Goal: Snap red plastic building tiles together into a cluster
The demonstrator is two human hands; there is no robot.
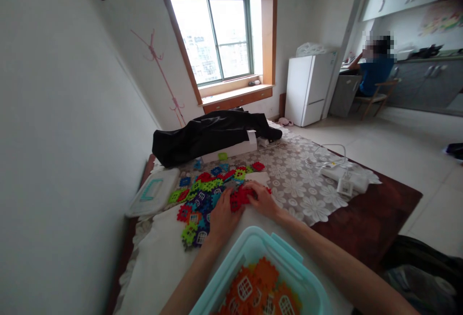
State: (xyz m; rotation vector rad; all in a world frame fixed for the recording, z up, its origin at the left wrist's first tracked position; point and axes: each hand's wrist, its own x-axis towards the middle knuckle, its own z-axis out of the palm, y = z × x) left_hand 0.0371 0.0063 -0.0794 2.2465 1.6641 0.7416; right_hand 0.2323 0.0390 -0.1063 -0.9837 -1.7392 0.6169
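Red interlocking tiles (241, 196), beside the teal bin (253, 250) on the counter (307, 184), are pinched between left hand (221, 216) and right hand (263, 198); judged light, stiff, best held by edges.

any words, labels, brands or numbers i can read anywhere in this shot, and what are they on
None can be read.
White tag on the black bag: too small to tell whether it bears print.
White charger on the lace tablecloth: any marking is too blurred to read.
Colourful picture on the far wall: blurred, no words legible.
Red tiles under both hands, orange tiles in the teal bin: window shapes only, no lettering.
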